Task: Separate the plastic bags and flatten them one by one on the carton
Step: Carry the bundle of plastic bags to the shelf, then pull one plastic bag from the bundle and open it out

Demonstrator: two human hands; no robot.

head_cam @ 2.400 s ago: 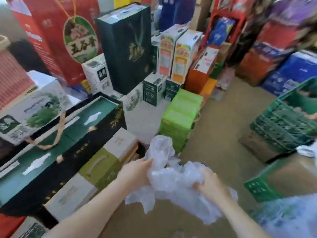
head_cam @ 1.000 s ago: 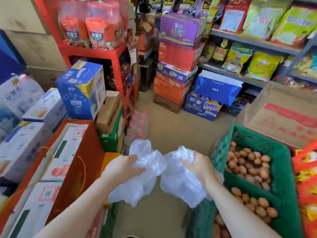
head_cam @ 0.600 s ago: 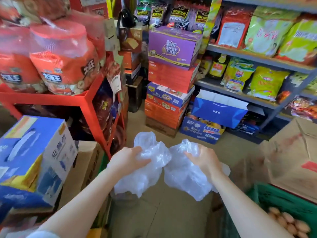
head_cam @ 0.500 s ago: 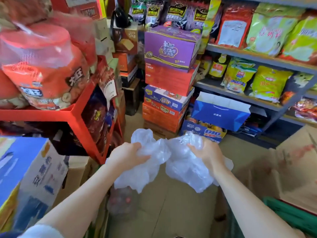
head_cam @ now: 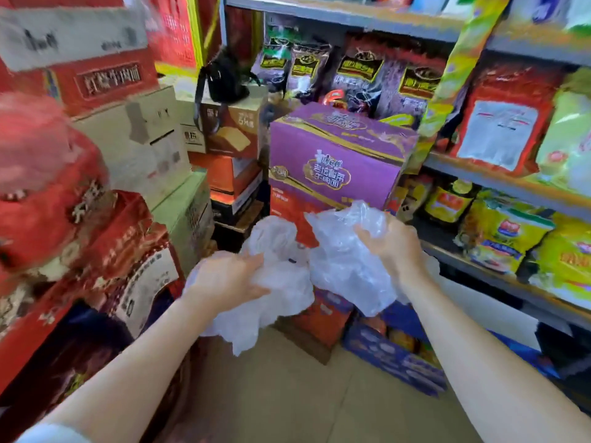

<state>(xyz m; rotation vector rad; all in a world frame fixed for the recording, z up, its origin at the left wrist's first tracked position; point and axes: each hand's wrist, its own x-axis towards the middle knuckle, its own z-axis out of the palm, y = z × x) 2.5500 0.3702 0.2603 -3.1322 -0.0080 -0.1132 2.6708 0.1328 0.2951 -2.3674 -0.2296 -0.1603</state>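
Note:
I hold two crumpled clumps of clear plastic bags in the air at chest height. My left hand (head_cam: 228,281) grips the left clump (head_cam: 278,282), which hangs down below my palm. My right hand (head_cam: 391,247) grips the right clump (head_cam: 345,260), which bulges up above my fingers. The two clumps touch or nearly touch in the middle; I cannot tell whether they are still joined. A purple carton (head_cam: 332,158) tops a stack straight ahead, just behind the bags.
Stacked red and white cartons (head_cam: 121,148) crowd the left side. A metal shelf (head_cam: 499,183) with snack packets runs along the right. A black bag (head_cam: 224,78) sits on boxes at the back. Blue boxes (head_cam: 393,356) stand on the tan floor (head_cam: 287,394) below.
My view has swung from the boxes and egg crates toward the shelf and closed in on the purple carton stack. The single bundle has been pulled into two clumps, one per hand.

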